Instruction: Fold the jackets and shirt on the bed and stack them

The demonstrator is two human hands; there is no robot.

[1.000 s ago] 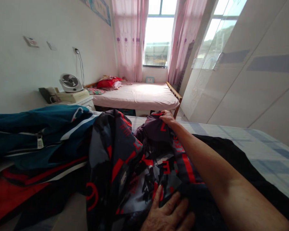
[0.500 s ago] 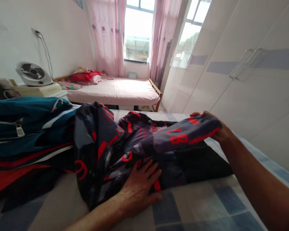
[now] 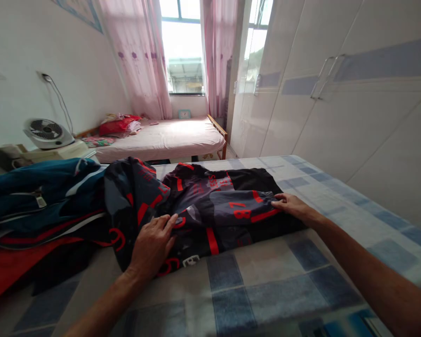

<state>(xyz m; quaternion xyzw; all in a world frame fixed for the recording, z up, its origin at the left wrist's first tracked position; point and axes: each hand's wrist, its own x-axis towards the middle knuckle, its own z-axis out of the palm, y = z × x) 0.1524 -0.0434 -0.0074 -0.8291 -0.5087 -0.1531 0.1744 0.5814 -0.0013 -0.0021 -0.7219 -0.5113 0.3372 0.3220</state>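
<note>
A black, grey and purple jacket [image 3: 224, 206] with red lettering and stripes lies spread on the checked bedcover [image 3: 273, 281], one sleeve laid across its body towards the right. My right hand [image 3: 291, 206] pinches the cuff end of that sleeve between thumb and fingers. At the other end of the sleeve, near the shoulder, my left hand [image 3: 154, 241] has its fingers and thumb drawn together on the fabric. Bunched to the left of it is another part of the printed garment [image 3: 126, 187], against a teal jacket [image 3: 38, 187] with white stripes and a zip.
Red and black cloth [image 3: 17, 262] lies at the left edge. Behind stand a small fan [image 3: 47, 133] and a second bed [image 3: 161, 140] with a red bundle [image 3: 119, 125]. White wardrobes [image 3: 337, 117] line the right side. Something blue [image 3: 358, 323] shows at the bottom edge.
The sleeve, held up before, now lies down on the jacket, lowered by my right hand. My left hand has moved left from lying flat to gripping near the shoulder. The view has shifted.
</note>
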